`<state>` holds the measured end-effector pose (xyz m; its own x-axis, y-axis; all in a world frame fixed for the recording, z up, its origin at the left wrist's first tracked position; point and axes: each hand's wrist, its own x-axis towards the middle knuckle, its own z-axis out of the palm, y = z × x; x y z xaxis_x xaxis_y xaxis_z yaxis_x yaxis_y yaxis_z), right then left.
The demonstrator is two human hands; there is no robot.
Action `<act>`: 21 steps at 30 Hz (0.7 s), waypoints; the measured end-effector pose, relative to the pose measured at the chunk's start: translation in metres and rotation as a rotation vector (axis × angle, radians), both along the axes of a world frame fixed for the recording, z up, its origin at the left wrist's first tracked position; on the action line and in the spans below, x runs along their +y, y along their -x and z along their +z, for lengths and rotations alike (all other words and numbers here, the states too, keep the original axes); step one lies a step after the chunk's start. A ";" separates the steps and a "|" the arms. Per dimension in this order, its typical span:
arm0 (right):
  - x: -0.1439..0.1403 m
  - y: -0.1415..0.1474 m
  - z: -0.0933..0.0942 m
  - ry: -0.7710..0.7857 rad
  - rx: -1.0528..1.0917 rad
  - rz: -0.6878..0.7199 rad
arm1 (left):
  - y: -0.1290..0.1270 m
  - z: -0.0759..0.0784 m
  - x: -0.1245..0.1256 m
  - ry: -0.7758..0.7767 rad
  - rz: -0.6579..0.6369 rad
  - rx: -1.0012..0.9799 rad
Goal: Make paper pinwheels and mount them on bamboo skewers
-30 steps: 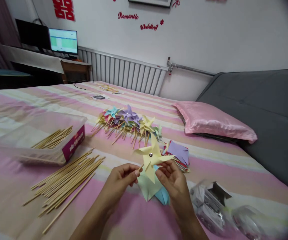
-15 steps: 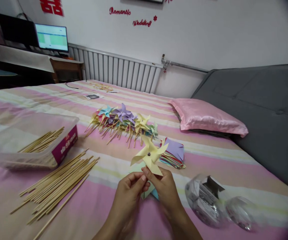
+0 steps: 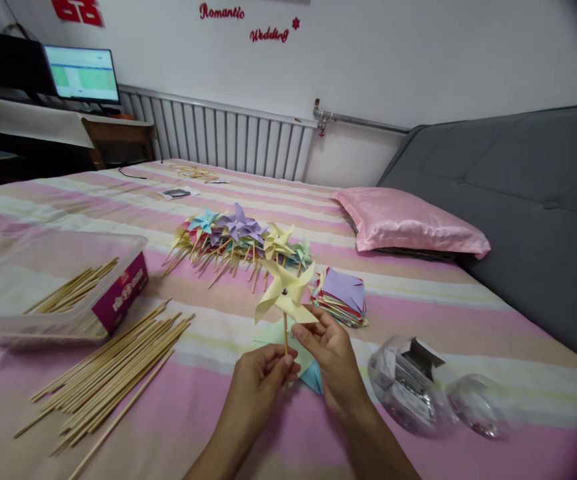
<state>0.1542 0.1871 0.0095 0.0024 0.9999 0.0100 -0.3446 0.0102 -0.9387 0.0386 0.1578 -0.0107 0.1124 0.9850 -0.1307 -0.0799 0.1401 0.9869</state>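
A pale yellow paper pinwheel (image 3: 287,293) with a metal pin at its centre stands upright on a thin wooden stick. My left hand (image 3: 263,377) is closed around that stick below the blades. Thumb and fingers slightly apart, my right hand (image 3: 332,350) is beside the stick, its fingertips at the lower right blade. Under the hands lie a pale green paper piece (image 3: 271,333) and a blue paper piece (image 3: 312,379), both partly hidden. Beyond the hands is a heap of finished pinwheels (image 3: 238,227) in several colours.
Loose wooden sticks (image 3: 113,373) lie at left beside a clear plastic box (image 3: 123,267) holding more sticks. A stack of coloured paper squares (image 3: 343,290) sits right of the pinwheel. Nearby are a clear container (image 3: 403,387), its clear lid (image 3: 475,407) and a pink pillow (image 3: 413,223).
The pinwheel is lifted clear of my right fingers, and its stick now shows. My right hand has moved off the stick toward the blade's edge. The view has shifted slightly.
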 end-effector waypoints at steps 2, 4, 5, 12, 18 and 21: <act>0.000 -0.002 0.000 0.029 0.044 -0.023 | 0.002 -0.001 0.001 0.006 0.022 -0.005; 0.001 -0.003 0.001 0.055 0.084 -0.035 | 0.003 -0.002 0.001 -0.003 0.020 -0.005; 0.001 -0.004 0.001 0.071 0.095 -0.041 | 0.002 -0.001 0.001 -0.008 0.015 -0.007; 0.008 -0.011 0.002 0.087 0.118 -0.163 | 0.000 -0.002 0.001 -0.049 -0.008 0.028; 0.010 -0.018 0.004 0.048 0.192 -0.242 | 0.000 -0.003 0.001 -0.041 -0.040 0.055; 0.007 -0.015 0.006 -0.011 0.266 -0.186 | -0.001 -0.001 0.000 -0.035 -0.044 0.050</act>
<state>0.1689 0.1936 0.0155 0.1892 0.9819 -0.0051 -0.5692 0.1055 -0.8154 0.0396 0.1581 -0.0114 0.1497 0.9833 -0.1032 -0.0247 0.1081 0.9938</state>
